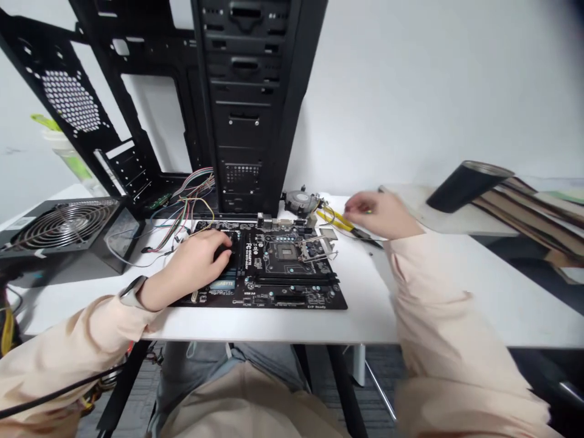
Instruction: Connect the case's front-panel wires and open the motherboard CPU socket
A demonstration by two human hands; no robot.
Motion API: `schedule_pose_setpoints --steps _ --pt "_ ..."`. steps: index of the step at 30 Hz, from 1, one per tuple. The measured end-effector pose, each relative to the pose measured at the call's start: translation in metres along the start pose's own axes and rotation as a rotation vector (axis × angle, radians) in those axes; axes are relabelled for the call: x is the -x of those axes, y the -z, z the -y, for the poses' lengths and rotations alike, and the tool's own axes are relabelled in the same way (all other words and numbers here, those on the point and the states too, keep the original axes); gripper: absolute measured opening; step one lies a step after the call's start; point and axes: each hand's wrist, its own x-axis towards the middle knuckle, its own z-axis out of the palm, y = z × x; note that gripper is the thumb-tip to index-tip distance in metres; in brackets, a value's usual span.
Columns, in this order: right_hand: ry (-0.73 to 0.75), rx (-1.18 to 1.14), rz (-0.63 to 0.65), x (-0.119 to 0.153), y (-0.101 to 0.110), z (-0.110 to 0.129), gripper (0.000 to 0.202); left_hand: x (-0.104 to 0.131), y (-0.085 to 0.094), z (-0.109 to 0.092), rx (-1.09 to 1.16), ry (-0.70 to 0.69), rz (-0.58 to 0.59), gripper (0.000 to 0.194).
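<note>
A dark motherboard [301, 286] lies flat on the white table, its CPU socket [286, 252] exposed and the metal socket lever frame [319, 249] raised. My left hand [201, 258] rests over the left part of the board, thumb and fingers bent but apart; what lies beneath the palm is hidden. Beyond the board's right edge, my right hand [378, 213] is raised, fingers curled together. A tiny coloured spot shows at its fingers, too small to name. Yellow-handled pliers [335, 219] lie right beside that hand.
A tall black computer case [255, 140] stands behind the board, with loose coloured wires [185, 210] at its foot. A power supply [73, 228] sits left; a CPU cooler fan [300, 199] lies behind the board. At right are a dark cylinder [468, 185] and stacked brown boards [515, 213].
</note>
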Motion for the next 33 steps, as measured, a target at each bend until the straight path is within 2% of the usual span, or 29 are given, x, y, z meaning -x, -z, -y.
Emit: schedule_pose_setpoints --steps 1,3,6,10,13,16,20,27,33 --pt "0.006 0.13 0.128 -0.002 -0.004 -0.01 0.006 0.0 -0.001 0.0 -0.003 -0.019 -0.002 0.025" --pt "0.033 0.275 0.302 -0.004 -0.011 -0.022 0.005 0.0 -0.001 -0.001 -0.03 -0.071 -0.014 0.025" --pt "0.055 0.287 0.421 -0.002 -0.017 -0.025 0.003 0.004 0.001 -0.017 -0.092 -0.203 -0.047 0.024" --pt "0.086 0.269 0.531 0.002 -0.024 -0.019 0.002 0.017 0.0 -0.057 -0.138 -0.467 -0.03 0.024" --pt "0.1 0.278 0.553 0.003 -0.028 -0.018 0.006 0.03 -0.01 -0.083 -0.11 -0.561 0.051 0.026" --pt "0.097 0.291 0.558 0.002 -0.029 -0.019 0.008 0.041 -0.024 -0.093 -0.104 -0.601 0.077 0.041" --pt "0.073 0.316 0.561 0.001 -0.028 -0.018 0.011 0.047 -0.035 -0.088 -0.13 -0.616 0.089 0.052" --pt "0.108 0.376 0.533 0.002 -0.032 -0.01 0.017 0.049 -0.041 -0.082 -0.167 -0.625 0.088 0.042" --pt "0.151 0.369 0.443 0.002 -0.039 -0.015 0.02 0.051 -0.045 -0.08 -0.176 -0.626 0.095 0.045"
